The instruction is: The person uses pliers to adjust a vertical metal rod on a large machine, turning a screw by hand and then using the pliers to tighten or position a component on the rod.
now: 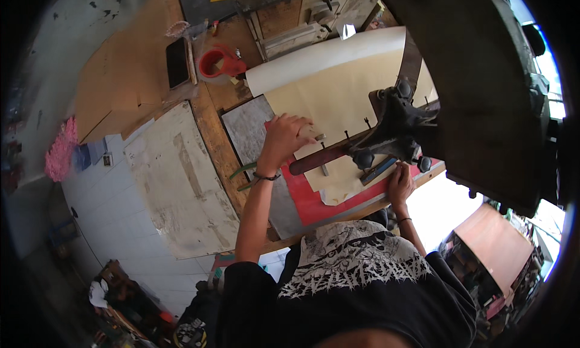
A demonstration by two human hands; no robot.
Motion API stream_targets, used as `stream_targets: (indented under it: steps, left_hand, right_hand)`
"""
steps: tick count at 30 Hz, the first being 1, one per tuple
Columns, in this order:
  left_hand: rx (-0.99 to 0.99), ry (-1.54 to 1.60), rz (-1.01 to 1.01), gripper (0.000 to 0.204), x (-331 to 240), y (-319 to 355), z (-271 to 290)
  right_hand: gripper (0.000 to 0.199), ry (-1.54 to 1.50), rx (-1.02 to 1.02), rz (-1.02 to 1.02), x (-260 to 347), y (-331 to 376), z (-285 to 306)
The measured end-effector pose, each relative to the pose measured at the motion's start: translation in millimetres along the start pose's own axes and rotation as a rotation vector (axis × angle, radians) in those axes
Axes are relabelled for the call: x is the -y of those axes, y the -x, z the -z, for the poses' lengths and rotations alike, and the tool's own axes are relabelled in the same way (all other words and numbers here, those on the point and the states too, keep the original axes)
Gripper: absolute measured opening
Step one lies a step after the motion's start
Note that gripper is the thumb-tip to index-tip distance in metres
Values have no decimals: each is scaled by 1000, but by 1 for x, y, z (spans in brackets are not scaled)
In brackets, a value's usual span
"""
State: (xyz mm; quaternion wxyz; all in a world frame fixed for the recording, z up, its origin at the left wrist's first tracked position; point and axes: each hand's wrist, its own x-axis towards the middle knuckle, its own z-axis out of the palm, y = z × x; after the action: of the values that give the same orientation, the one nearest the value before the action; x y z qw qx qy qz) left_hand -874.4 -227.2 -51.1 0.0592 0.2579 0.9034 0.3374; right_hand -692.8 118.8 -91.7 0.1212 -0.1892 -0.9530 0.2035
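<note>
A black T-shirt (290,318) with short sleeves (244,287) bears a large pale print (356,260), spiky along its lower edge. A dark bracelet (266,177) circles the left wrist (269,165), a thin dark band (405,220) the right wrist (400,209).

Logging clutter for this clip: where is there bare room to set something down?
Bare: the cream sheet between the white roll and dark pins; the stained pale board left of the wooden edge. Crowded: around the black bracket, with blue bar and right hand.

From my head, a wide fisheye view faced down over my left hand (285,136), right hand (400,183) and bench (212,130).
</note>
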Motion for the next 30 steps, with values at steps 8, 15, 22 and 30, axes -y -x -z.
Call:
stream_targets:
  steps: [8, 15, 22, 30]
  left_hand:
    - [0, 406, -2, 27, 27, 21, 12]
    - [-80, 5, 12, 38, 52, 119, 41]
    - [89, -221, 26, 27, 37, 131, 29]
    - [50, 433, 149, 26, 46, 142, 43]
  right_hand:
    - [20, -401, -63, -291, 46, 60, 10]
    - [20, -575, 101, -366, 199, 136, -3]
    - [33, -629, 483, -296, 301, 135, -68]
    - [36, -774, 416, -432, 326, 150, -96]
